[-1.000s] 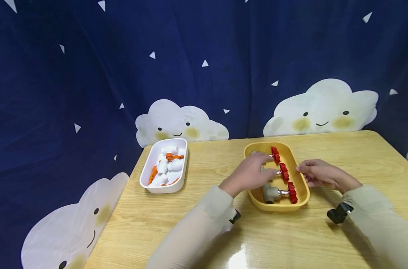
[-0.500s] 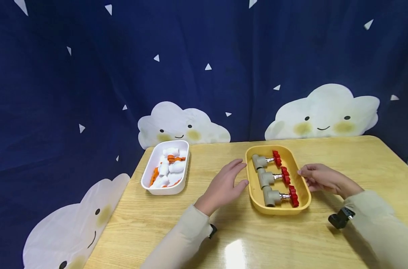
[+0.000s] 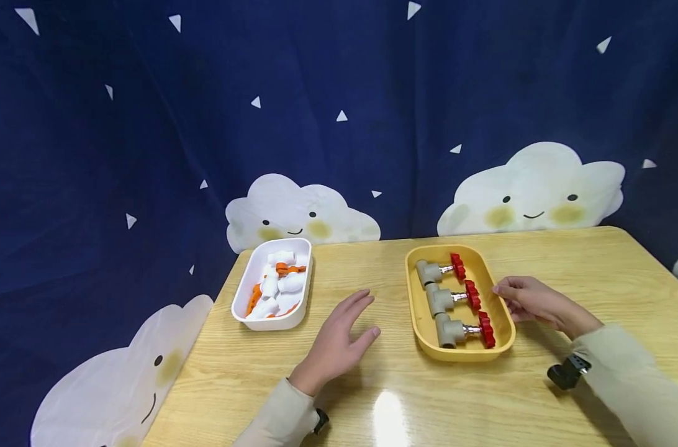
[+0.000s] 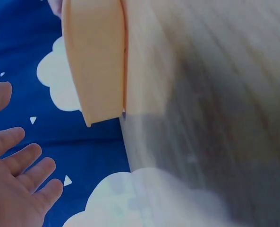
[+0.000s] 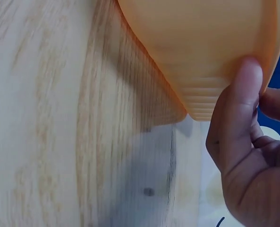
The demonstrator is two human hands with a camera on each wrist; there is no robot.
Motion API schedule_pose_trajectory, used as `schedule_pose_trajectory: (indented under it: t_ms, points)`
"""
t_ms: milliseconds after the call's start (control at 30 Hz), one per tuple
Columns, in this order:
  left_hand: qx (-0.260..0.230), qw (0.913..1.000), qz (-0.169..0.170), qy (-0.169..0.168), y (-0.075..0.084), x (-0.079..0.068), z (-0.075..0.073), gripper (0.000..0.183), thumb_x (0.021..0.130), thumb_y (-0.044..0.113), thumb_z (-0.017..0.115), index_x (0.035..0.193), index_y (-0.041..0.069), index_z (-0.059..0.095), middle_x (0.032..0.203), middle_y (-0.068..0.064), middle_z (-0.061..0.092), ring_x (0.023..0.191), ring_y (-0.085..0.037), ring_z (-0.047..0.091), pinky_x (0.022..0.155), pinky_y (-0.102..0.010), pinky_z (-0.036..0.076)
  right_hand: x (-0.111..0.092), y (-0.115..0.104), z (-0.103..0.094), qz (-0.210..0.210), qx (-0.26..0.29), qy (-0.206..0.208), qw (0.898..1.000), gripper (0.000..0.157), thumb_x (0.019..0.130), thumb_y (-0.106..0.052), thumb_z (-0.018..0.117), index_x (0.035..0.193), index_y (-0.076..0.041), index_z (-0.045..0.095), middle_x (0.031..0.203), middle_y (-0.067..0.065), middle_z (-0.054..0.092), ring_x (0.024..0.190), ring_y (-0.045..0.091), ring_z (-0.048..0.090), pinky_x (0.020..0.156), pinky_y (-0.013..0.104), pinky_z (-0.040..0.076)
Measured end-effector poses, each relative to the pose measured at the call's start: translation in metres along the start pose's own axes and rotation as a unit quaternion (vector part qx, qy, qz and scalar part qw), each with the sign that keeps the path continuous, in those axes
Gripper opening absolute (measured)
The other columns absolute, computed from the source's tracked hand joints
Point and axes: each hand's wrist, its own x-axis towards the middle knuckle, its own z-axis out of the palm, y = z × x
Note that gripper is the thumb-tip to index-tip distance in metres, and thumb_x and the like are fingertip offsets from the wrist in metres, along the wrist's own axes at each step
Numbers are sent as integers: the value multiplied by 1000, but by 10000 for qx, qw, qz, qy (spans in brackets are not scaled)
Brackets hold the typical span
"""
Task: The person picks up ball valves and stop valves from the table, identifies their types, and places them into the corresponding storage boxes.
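My left hand (image 3: pixel 333 347) hovers over the table between the two trays, fingers extended and thumb apart, holding nothing. In the left wrist view its spread fingers (image 4: pixel 33 175) are separated from the tray wall. At the right, my right hand (image 3: pixel 542 304) pinches the rim of a yellow tray (image 3: pixel 417 310); the right wrist view has the thumb (image 5: pixel 248 85) on the outer wall near the rim. Inside that tray, three grey valves (image 3: pixel 441 299) with red handwheels (image 3: pixel 472 294) lie in a column, handwheels toward the right.
A white tray (image 3: pixel 244 292) at the back left holds several white pipe fittings (image 3: pixel 291 282) and orange pieces (image 3: pixel 255 298). Both trays stand on a wooden table (image 3: pixel 361 267). Behind it hangs a dark blue curtain (image 3: pixel 316 62) with clouds and triangles.
My left hand has come out of the yellow tray and moved left and toward me, uncovering the valves. My right hand has stayed at the tray's right rim.
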Motion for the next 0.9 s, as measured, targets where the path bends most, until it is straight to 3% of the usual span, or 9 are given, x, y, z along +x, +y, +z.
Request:
schedule_pose_trajectory:
  t_ms: [367, 600, 900]
  points:
    - [-165, 9996, -178, 134, 3, 1, -2, 53, 95, 30, 61, 144, 12, 50, 155, -2, 44, 144, -23, 41, 116, -47, 38, -4, 5, 6, 17, -142, 36, 9999, 41, 106, -36, 43, 112, 4, 51, 87, 2, 63, 76, 10, 64, 64, 29, 59]
    - [-179, 9993, -201, 269, 1, -2, -3, 49, 96, 27, 60, 142, 13, 53, 152, -2, 47, 143, -24, 43, 115, -48, 39, -5, 0, 9, -143, -105, 122, 9998, 30, 104, -28, 47, 103, 2, 50, 69, -4, 45, 59, 6, 53, 55, 24, 55]
    - [-181, 9988, -403, 225, -1, -5, -6, 51, 96, 30, 60, 144, 15, 51, 154, -1, 45, 144, -23, 42, 117, -47, 37, -6, -1, 12, -237, -514, 487, 9972, 29, 105, -22, 46, 107, 7, 49, 74, 0, 48, 62, 8, 54, 56, 27, 57]
